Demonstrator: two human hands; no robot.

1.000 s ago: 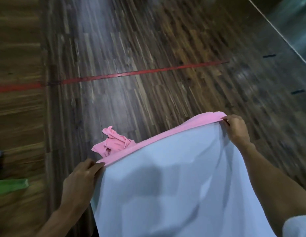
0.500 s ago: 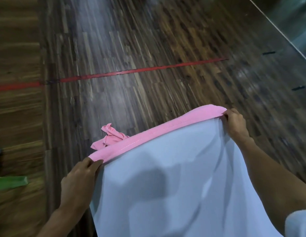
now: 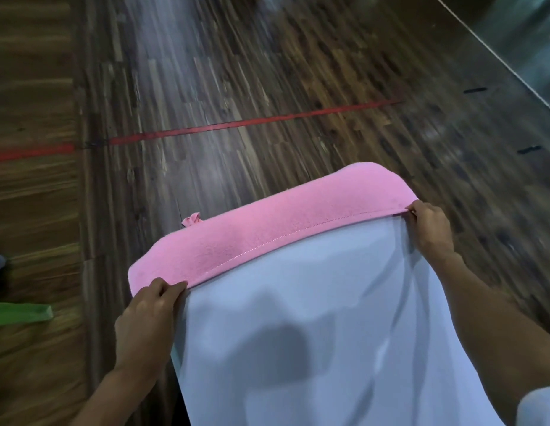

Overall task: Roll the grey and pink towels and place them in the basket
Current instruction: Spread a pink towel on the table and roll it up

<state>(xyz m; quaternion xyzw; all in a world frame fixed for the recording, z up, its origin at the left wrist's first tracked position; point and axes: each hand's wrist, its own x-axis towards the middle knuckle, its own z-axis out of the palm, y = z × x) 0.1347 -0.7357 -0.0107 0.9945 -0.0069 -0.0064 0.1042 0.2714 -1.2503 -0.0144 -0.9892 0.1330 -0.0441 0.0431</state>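
Towels fill the space between the two hands: a pink towel folded over the far edge of a grey towel, the pair stretched out flat. The left hand is closed in a pinch on the near left corner, fingers curled over the pink hem where it meets the grey cloth. The right hand is likewise pinched shut on the right corner, its fingertips on the stitched seam (the stitching line runs plainly along the whole pink edge from one hand to the other). Both forearms reach in from the lower edge of the view, the right one crossing beside the grey towel's right side. From the hands back toward the person, the grey towel hangs or lies in a broad sheet with soft folds and a dark shadow across its middle; whether it rests on anything I cannot tell. Beyond the hands, the pink band curves up and away, and a small pink tip pokes out just past its far left edge. Further out is a dark wooden floor, blurred, with a red line running across it well beyond the towels. Off to the left of the left hand, well apart from it, lies a green strip on lighter wood.
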